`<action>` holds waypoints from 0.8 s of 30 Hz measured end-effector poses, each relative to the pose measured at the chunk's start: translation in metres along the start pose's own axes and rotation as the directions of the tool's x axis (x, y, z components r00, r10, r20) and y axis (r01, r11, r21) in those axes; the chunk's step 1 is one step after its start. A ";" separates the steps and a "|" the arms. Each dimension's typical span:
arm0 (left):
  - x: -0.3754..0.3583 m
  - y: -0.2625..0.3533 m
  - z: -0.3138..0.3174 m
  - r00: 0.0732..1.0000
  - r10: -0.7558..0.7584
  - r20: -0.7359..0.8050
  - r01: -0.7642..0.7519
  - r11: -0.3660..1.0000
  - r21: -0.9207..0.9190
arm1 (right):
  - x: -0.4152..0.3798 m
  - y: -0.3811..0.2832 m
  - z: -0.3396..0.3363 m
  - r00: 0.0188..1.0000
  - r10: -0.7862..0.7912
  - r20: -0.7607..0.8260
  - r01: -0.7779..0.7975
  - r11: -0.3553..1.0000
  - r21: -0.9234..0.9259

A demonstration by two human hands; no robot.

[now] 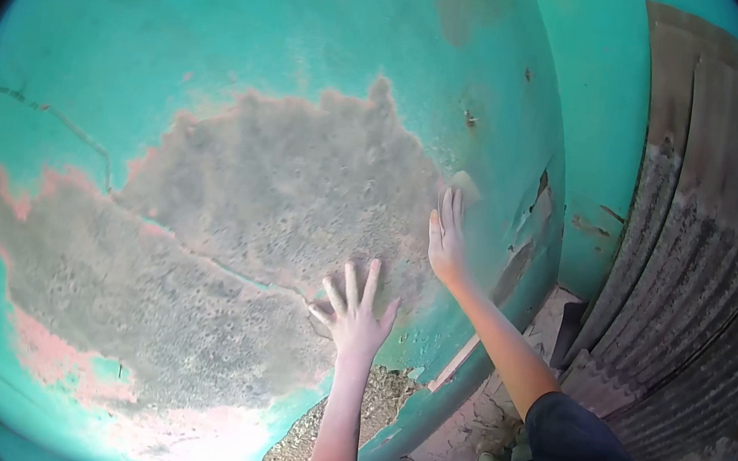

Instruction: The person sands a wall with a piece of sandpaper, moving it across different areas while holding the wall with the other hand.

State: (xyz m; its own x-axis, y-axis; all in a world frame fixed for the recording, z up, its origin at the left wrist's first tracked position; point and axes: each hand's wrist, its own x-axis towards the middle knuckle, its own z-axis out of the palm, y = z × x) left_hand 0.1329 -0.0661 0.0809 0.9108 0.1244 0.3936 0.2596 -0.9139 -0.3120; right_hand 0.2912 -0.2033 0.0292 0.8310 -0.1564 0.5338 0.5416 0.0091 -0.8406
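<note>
A turquoise wall (229,20) fills most of the view, with a large rough grey patch (274,182) where the paint is gone. My left hand (357,321) lies on the lower right of this patch, fingers spread, holding nothing. To its right and higher up, my right hand (448,242) is flat against the wall at the patch's right edge, its fingers close together. Under those fingertips shows a thin pale piece of sandpaper (465,185), mostly covered by the hand. Both hands look dusty.
A crack (77,132) runs across the wall and through the patch. Below my left hand, broken plaster bares coarse material (302,434). Corrugated sheets (714,199) lean at the right. Debris (479,419) lies on the floor near my feet.
</note>
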 end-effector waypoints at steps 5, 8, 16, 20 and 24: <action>-0.011 -0.018 -0.018 0.996 0.056 -0.075 -0.075 0.955 -0.288 | -0.102 -0.023 0.021 0.945 -0.164 0.284 0.220 0.960 -0.175; -0.030 -0.040 -0.036 0.982 -0.062 -0.178 0.003 0.949 -0.315 | -0.103 -0.048 0.031 0.912 -0.229 0.339 0.306 0.932 -0.194; -0.064 -0.140 -0.085 0.914 -0.219 -0.341 0.216 0.975 -0.047 | -0.114 -0.129 0.082 0.839 -0.412 0.356 0.493 0.852 -0.175; -0.072 -0.169 -0.100 0.899 -0.238 -0.367 0.248 0.968 -0.020 | -0.179 -0.090 0.084 0.738 -0.308 0.601 0.580 0.744 -0.332; -0.086 -0.201 -0.104 0.814 -0.300 -0.497 0.330 0.944 -0.029 | -0.103 -0.169 0.096 0.770 -0.479 0.422 0.607 0.754 -0.250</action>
State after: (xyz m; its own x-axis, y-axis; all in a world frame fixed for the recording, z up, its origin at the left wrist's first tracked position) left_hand -0.0311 0.0668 0.1995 0.5040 0.1832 0.8440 0.5365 -0.8322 -0.1398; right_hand 0.1257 -0.0941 0.1253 0.4334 0.2916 0.8527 0.8812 -0.3353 -0.3332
